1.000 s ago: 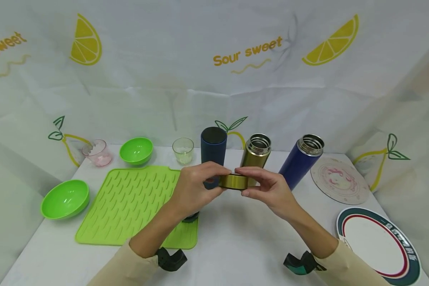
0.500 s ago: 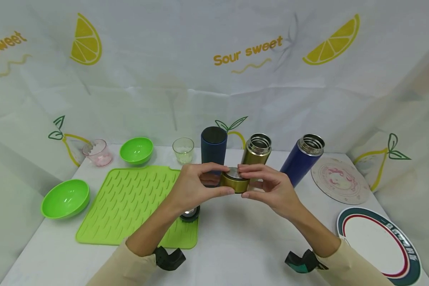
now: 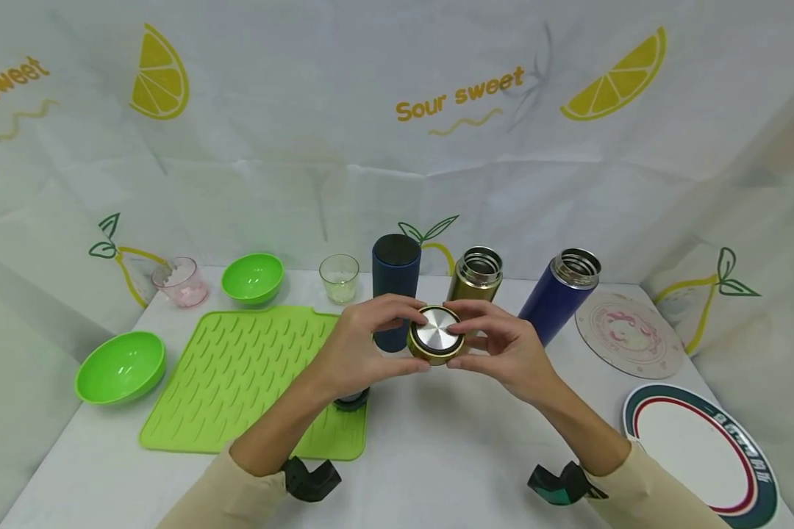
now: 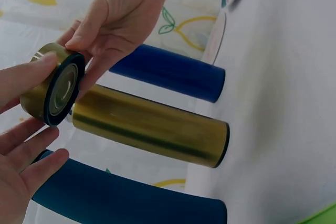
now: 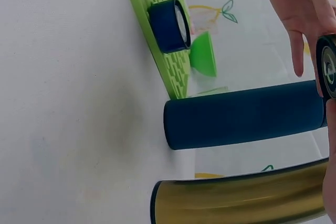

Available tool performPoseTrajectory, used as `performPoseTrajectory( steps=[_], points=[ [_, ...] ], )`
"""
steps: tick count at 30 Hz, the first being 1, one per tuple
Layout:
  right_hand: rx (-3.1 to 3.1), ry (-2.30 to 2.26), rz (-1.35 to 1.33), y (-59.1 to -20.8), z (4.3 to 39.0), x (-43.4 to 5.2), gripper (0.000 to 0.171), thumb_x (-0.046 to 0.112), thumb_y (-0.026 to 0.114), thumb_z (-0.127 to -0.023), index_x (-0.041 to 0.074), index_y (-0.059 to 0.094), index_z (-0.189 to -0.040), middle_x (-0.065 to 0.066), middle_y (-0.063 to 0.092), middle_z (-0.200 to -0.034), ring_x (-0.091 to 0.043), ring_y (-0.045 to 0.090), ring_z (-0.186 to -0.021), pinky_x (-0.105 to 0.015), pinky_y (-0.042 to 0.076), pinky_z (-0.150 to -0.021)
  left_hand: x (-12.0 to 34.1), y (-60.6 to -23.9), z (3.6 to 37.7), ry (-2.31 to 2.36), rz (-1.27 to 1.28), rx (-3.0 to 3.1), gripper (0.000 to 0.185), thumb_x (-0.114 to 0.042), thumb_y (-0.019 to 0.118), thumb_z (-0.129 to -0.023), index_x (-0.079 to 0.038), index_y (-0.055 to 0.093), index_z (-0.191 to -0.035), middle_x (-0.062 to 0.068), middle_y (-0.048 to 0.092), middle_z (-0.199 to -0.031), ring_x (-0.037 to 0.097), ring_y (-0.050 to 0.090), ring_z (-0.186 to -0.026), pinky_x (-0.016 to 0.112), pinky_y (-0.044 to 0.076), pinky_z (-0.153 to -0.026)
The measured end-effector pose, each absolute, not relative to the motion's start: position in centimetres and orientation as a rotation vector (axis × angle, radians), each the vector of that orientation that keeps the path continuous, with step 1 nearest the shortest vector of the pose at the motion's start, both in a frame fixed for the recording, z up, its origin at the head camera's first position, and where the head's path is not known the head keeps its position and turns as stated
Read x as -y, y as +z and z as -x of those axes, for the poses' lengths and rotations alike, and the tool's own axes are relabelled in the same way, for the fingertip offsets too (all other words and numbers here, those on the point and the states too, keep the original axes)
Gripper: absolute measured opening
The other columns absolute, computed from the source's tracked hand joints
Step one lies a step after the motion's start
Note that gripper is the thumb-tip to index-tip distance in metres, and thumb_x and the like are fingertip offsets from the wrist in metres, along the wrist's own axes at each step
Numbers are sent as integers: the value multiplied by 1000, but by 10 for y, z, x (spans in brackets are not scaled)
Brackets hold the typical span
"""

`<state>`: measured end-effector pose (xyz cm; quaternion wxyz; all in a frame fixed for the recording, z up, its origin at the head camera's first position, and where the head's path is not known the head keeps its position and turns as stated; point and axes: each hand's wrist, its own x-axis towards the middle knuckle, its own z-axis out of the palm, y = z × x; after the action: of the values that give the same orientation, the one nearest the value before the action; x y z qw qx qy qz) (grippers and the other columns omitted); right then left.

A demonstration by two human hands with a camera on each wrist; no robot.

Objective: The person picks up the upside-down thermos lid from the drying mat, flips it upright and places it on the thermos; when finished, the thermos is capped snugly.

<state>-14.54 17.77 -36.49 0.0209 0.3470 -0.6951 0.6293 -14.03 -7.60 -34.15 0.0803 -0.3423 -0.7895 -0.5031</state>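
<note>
Both hands hold a gold bottle lid above the table, its brushed silver face tilted toward the head camera. My left hand pinches it from the left between thumb and fingers. From the right, my right hand grips the opposite edge. The lid's black-ringed underside shows in the left wrist view. Behind the hands stand a gold thermos and a blue thermos, both with bare steel mouths. A dark blue bottle with a dark top stands behind my left hand.
A green drying mat lies at left, with a dark blue lid on it. Beyond are green bowls, a pink glass and a clear glass. At right lie a pink-patterned round mat and a white round board.
The gold lid has tilted from edge-on so that its silver face now shows to the head camera. Both hands have stayed around it, with fingers shifting slightly.
</note>
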Motion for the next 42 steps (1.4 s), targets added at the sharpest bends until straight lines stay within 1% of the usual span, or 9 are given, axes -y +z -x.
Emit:
performPoseTrajectory(
  steps=[9,13,17,20,26,30,34,37,42],
  points=[
    [2165,1853,-1166,-364,145,-175,44,-18,81,-72,-4,72,-112,4,60,-134,-9,62,-124,-25,59,-96,75,-340,140,-1401,1082,2384,44,-14,94,-70,-10,73,-108,6,69,-124,19,69,-115,24,60,-94],
    [2142,1768,-1129,-353,142,-180,45,-15,81,-74,-8,68,-117,7,60,-136,-7,61,-126,-24,56,-102,78,-338,138,-1426,1066,2380,44,-15,94,-69,-10,72,-107,6,68,-123,19,68,-115,25,60,-95],
    [1904,1738,-1021,-343,142,-188,45,-7,83,-78,-13,65,-118,0,62,-134,-15,59,-127,-21,52,-107,84,-335,137,-1428,1033,2384,44,-14,94,-68,-11,72,-106,5,68,-122,19,66,-118,27,60,-96],
    [1829,1710,-868,-342,148,-191,58,-2,84,-78,-13,57,-128,-1,58,-138,-18,54,-134,-21,48,-111,87,-336,137,-1414,1027,2392,44,-13,94,-68,-11,71,-105,5,68,-123,20,66,-118,28,60,-95],
    [2001,1875,-622,-367,169,-192,109,-25,78,-68,9,27,-158,-1,34,-160,-17,33,-150,-16,37,-119,91,-339,136,-1403,1023,2420,41,-12,94,-68,-11,70,-102,6,68,-123,20,67,-115,29,61,-93],
    [2194,1944,-491,-389,181,-195,114,-20,77,-73,20,16,-161,-9,24,-164,-18,32,-149,-12,38,-116,92,-341,136,-1398,1017,2442,40,-13,93,-69,-11,69,-100,6,67,-122,19,67,-113,30,61,-92],
    [2332,1940,-424,-404,186,-197,106,-11,77,-81,22,16,-161,-13,26,-165,-28,35,-150,-41,36,-125,94,-343,136,-1401,1006,2463,40,-13,93,-69,-12,68,-100,4,66,-122,18,66,-111,32,62,-92],
    [2356,1939,-423,-411,190,-196,102,-9,76,-83,20,16,-160,-15,28,-164,-37,34,-151,-63,32,-122,94,-343,135,-1399,994,2476,40,-14,92,-69,-12,67,-100,3,65,-123,18,65,-112,33,62,-91],
    [2398,1902,-445,-420,193,-198,101,-7,78,-82,18,16,-158,-17,32,-161,-38,42,-144,-63,39,-117,93,-343,135,-1403,978,2486,41,-15,92,-69,-13,66,-101,3,64,-124,19,64,-115,34,62,-90]
  ],
)
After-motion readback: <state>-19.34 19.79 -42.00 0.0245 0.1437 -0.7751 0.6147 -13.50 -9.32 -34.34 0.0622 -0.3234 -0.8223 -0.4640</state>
